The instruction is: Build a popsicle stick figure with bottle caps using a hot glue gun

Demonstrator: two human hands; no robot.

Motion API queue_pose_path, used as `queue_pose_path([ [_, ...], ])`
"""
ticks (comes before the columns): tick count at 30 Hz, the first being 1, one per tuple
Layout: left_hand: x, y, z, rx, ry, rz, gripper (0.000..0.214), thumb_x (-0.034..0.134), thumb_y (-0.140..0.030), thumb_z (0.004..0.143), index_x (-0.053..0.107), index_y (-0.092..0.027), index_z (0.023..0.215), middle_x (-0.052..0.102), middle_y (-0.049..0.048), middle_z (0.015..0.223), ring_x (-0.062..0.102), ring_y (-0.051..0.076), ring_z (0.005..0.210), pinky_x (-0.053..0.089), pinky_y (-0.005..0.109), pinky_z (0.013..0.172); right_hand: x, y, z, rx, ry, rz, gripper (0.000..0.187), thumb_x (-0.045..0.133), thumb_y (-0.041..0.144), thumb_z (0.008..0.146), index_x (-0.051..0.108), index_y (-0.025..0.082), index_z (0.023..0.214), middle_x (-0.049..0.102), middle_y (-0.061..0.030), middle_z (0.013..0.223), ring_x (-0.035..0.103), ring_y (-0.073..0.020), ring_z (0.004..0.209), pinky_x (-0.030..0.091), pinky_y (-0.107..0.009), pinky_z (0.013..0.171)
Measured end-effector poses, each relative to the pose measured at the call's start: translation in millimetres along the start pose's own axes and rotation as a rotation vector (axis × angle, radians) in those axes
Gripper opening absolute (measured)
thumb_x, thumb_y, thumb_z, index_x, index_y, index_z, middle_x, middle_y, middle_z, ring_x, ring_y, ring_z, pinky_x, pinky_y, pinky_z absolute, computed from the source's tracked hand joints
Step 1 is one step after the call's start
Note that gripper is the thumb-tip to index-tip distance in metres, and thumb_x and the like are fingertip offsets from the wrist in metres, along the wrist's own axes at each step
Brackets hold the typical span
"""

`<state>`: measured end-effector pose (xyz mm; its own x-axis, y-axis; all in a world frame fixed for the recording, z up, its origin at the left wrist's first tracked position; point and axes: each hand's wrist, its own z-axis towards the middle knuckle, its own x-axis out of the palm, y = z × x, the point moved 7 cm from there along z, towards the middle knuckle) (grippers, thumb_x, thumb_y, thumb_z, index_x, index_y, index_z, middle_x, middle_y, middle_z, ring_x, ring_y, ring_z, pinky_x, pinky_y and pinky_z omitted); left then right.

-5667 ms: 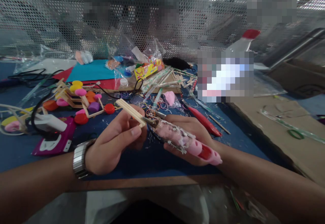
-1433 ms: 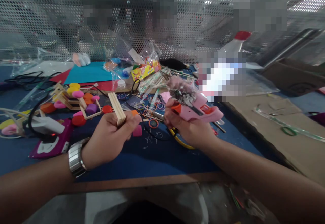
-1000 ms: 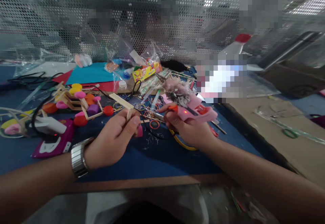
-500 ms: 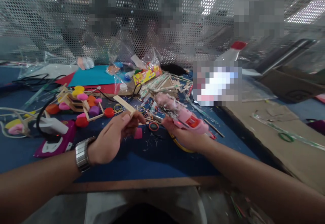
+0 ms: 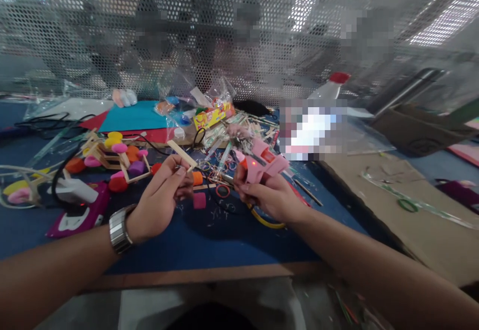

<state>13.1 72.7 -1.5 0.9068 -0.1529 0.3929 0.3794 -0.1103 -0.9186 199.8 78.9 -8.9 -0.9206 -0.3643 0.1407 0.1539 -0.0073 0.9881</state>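
Observation:
Between the thumb and fingers of my left hand (image 5: 160,193) is a pale wooden craft stick (image 5: 182,154), tilted up to the left. My right hand (image 5: 271,195) is wrapped round a pink hot glue gun (image 5: 262,163) with a small light glowing on its side. Grey fluffy stuff clings to the gun's front. The two hands are apart, above the blue tabletop (image 5: 209,247). Beneath and between them lie an orange foam piece (image 5: 197,178), a magenta foam piece (image 5: 199,200) and a dark ring (image 5: 222,191).
Left of my hands stands a stick frame with coloured discs (image 5: 119,155), beside a purple power strip (image 5: 80,210) with plugs. A yellow box (image 5: 213,115), loose sticks and plastic bags lie behind. Cardboard (image 5: 392,205) covers the right side. A perforated metal screen (image 5: 209,36) rises at the back.
The glue gun has turned in my right hand, its front swinging toward the back. My left hand still holds the craft stick, with its fingers shifted slightly.

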Motion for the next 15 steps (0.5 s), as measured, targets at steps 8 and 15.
queue_pose_path([
  [8, 1.2, -3.8, -0.8, -0.003, -0.002, 0.055, 0.024, 0.078, -0.027, 0.073, 0.059, -0.019, 0.083, 0.046, -0.0053, 0.069, 0.038, 0.008, 0.056, 0.036, 0.019, 0.052, 5.7, -0.6, -2.9, 0.028, 0.067, 0.037, 0.027, 0.075, 0.036, 0.074, 0.053, 0.021, 0.082, 0.044, 0.0063, 0.066, 0.038, -0.0082, 0.050, 0.028, -0.024, 0.047],
  [15, -0.2, -8.7, -11.2, 0.148, 0.060, 0.483, 0.033, 0.064, -0.051, 0.097, 0.072, -0.020, 0.092, 0.065, 0.0043, 0.085, 0.057, 0.017, 0.077, 0.049, 0.028, 0.072, 1.2, 9.9, -11.1, -0.166, 0.079, -0.220, 0.031, 0.072, 0.046, 0.086, 0.055, 0.023, 0.073, 0.046, 0.0020, 0.066, 0.039, -0.0149, 0.059, 0.035, -0.030, 0.054],
])
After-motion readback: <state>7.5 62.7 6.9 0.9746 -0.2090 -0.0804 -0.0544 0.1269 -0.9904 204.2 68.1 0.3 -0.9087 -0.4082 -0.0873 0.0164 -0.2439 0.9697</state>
